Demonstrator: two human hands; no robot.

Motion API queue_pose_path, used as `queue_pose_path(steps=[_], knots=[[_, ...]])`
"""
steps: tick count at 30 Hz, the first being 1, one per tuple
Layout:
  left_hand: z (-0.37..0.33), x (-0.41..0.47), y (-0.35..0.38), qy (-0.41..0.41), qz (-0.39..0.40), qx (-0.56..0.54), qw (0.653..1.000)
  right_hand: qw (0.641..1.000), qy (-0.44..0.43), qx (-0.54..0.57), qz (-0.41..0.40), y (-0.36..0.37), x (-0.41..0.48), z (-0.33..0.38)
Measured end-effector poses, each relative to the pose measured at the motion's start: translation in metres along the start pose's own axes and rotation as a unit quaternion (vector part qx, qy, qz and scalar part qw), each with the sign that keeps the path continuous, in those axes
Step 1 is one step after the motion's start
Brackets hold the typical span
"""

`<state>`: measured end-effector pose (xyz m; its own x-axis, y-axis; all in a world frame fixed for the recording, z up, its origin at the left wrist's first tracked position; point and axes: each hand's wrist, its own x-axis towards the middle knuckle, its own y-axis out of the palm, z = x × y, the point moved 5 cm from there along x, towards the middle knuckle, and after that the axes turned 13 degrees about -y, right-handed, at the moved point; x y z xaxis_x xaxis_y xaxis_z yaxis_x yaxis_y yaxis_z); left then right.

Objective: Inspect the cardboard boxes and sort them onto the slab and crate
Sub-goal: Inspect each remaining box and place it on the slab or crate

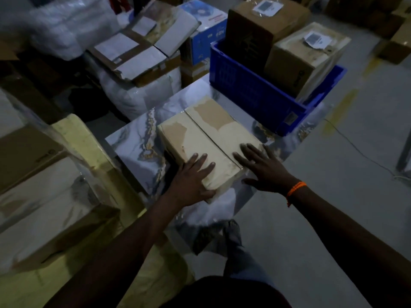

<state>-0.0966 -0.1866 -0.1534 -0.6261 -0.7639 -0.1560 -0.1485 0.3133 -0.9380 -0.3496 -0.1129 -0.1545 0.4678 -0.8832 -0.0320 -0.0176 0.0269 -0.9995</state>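
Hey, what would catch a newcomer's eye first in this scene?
The pale, tape-patched cardboard box in the middle on the marbled grey slab, with the left hand and right hand flat on its near end. Behind it to the right, a blue plastic crate holds two brown cardboard boxes.

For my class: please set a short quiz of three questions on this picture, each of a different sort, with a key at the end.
1. True or false: the box that the left hand rests on lies on the slab.
2. The blue crate holds: A nothing; B two labelled boxes; C bottles.
3. Fill in: the band at the wrist of the right hand is ______.
Key: 1 true; 2 B; 3 orange.
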Motion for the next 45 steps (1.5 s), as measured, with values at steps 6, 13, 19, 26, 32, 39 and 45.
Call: queue_pose_path(steps=[6,13,19,26,32,39,45], knots=[[0.001,0.072,-0.011,-0.059,-0.002,0.01,0.998,1.0,-0.012,0.002,-0.01,0.0,0.062,-0.079],[-0.001,0.165,-0.037,-0.108,0.012,0.005,0.994,0.999,-0.018,0.024,0.029,-0.006,0.118,-0.166],[0.009,0.22,-0.053,-0.068,-0.01,0.001,0.998,0.997,-0.011,0.056,0.047,-0.019,0.159,-0.208],[0.019,0.234,-0.069,-0.007,-0.023,-0.017,1.0,0.997,0.023,0.065,0.026,-0.014,0.163,-0.206],[0.012,0.242,-0.086,-0.047,0.086,0.085,0.992,0.994,0.064,0.081,0.029,-0.023,0.16,-0.193],[0.022,0.138,-0.091,-0.05,-0.024,-0.031,0.998,0.974,0.04,0.18,-0.135,-0.054,0.18,-0.098],[0.159,-0.038,-0.045,-0.2,-0.068,-0.102,0.972,0.954,-0.055,0.253,-0.152,-0.028,0.233,0.077]])
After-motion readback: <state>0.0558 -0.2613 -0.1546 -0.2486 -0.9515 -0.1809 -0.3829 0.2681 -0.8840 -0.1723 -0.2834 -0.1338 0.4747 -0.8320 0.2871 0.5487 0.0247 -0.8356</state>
